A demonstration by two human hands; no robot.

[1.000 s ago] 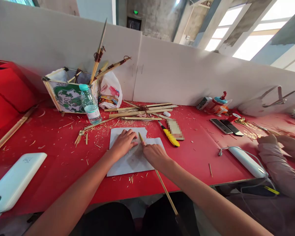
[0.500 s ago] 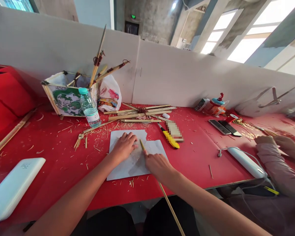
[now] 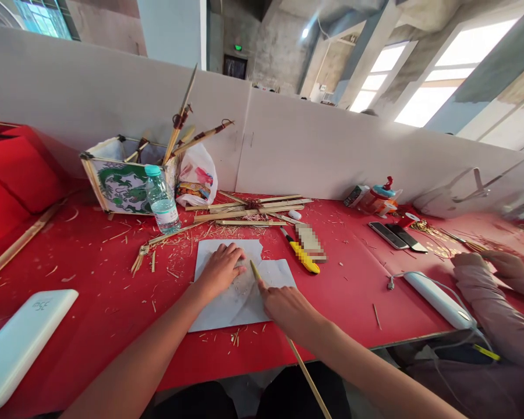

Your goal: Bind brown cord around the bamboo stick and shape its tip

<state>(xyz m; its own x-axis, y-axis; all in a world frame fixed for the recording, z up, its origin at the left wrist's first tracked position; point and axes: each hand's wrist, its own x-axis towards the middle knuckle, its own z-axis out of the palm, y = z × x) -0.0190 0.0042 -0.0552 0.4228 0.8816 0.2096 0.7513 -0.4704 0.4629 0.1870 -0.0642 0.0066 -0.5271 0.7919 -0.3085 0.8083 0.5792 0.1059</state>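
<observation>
My left hand (image 3: 220, 269) lies flat with its fingers spread on a white sheet of paper (image 3: 276, 273) on the red table. My right hand (image 3: 288, 306) is closed on a long thin bamboo stick (image 3: 257, 271). The stick's tip rests on the paper just right of my left fingertips, and its other end runs down past the table's front edge. A yellow utility knife (image 3: 303, 256) lies on the table just right of the paper.
Behind the paper lie bamboo strips (image 3: 248, 207), shavings, a water bottle (image 3: 161, 199) and a dragon-painted lantern frame (image 3: 122, 183). A white power bank (image 3: 20, 343) sits at front left. Another person's hands (image 3: 491, 262) work at right, near two phones (image 3: 395, 235) and a white device (image 3: 439, 292).
My hands and the stick stay on the paper, almost unmoved. The view has tilted up slightly, so everything sits a little lower in the picture.
</observation>
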